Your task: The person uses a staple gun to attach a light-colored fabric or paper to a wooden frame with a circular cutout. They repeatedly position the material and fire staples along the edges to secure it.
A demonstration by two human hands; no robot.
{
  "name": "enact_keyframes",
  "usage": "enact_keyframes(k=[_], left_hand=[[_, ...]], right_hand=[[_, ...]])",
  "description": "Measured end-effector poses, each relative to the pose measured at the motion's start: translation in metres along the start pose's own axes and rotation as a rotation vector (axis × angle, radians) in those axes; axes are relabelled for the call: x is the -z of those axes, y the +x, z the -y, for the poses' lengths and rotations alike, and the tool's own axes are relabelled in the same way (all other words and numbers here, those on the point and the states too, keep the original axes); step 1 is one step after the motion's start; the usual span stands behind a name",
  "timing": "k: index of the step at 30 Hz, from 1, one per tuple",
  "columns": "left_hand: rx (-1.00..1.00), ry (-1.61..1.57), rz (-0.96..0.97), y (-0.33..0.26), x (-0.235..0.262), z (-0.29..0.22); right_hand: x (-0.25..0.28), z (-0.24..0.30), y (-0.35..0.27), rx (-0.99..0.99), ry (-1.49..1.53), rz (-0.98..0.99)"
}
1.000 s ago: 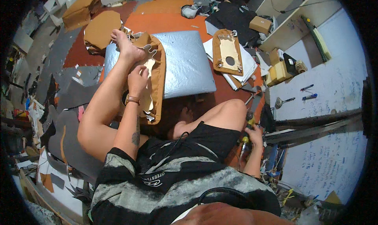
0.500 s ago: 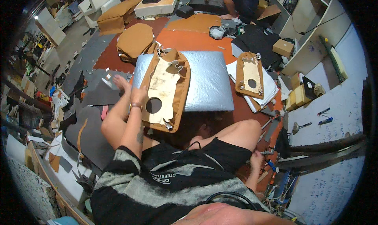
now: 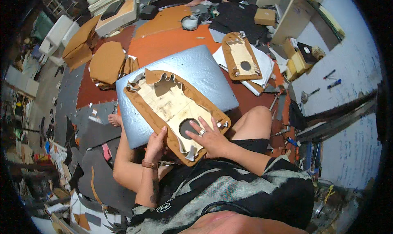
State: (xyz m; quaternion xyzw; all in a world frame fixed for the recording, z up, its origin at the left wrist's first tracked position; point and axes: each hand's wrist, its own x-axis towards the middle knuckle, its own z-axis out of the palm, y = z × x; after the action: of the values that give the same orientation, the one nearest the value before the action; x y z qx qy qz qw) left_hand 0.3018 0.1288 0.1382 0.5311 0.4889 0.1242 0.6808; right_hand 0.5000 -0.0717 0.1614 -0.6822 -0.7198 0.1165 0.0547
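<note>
A tan upholstered panel (image 3: 161, 105) lies slanted on a silver-wrapped block (image 3: 200, 70), its lower end reaching over my lap. Its pale board back faces up, with gathered tan fabric folded in around the rim and a round hole near the lower end. My left hand (image 3: 156, 145) grips the panel's left edge, thumb on top and the other fingers mostly hidden beneath. Beside the hole, my right hand (image 3: 211, 139) rests on the board with fingers spread, some reaching over the opening. A ring is on one of its fingers.
A smaller tan panel (image 3: 242, 55) with a hole lies on white sheets at the right. Stacked tan pieces (image 3: 108, 64) sit to the left, dark grey material (image 3: 96, 174) beside my leg. Markers (image 3: 334, 84) lie on a white board. Another person's foot shows at the far edge.
My right hand has come from the floor beside my right leg onto the panel. The panel has turned, its lower end swinging right. My left hand now holds its edge lower down.
</note>
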Motion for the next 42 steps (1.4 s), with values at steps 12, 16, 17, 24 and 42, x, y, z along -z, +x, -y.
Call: enact_keyframes(k=[12, 16, 17, 24, 42], left_hand=[[-0.134, -0.413, 0.247, -0.022, -0.058, -0.099], [-0.203, -0.252, 0.237, -0.029, -0.066, -0.104], [-0.177, -0.234, 0.249, -0.032, -0.066, -0.106], [-0.375, -0.251, 0.364, -0.022, -0.122, -0.107], [-0.79, 1.405, -0.15, 0.062, -0.068, 0.019]], right_hand=[[0.016, -0.03, -0.02, 0.171, 0.451, -0.385], [0.042, -0.048, -0.032, 0.252, 0.55, -0.191], [0.049, -0.058, -0.031, 0.29, 0.695, -0.11], [0.055, -0.047, -0.008, -0.206, 0.691, -0.602], [0.113, -0.381, -0.02, -0.594, 1.805, -1.571]])
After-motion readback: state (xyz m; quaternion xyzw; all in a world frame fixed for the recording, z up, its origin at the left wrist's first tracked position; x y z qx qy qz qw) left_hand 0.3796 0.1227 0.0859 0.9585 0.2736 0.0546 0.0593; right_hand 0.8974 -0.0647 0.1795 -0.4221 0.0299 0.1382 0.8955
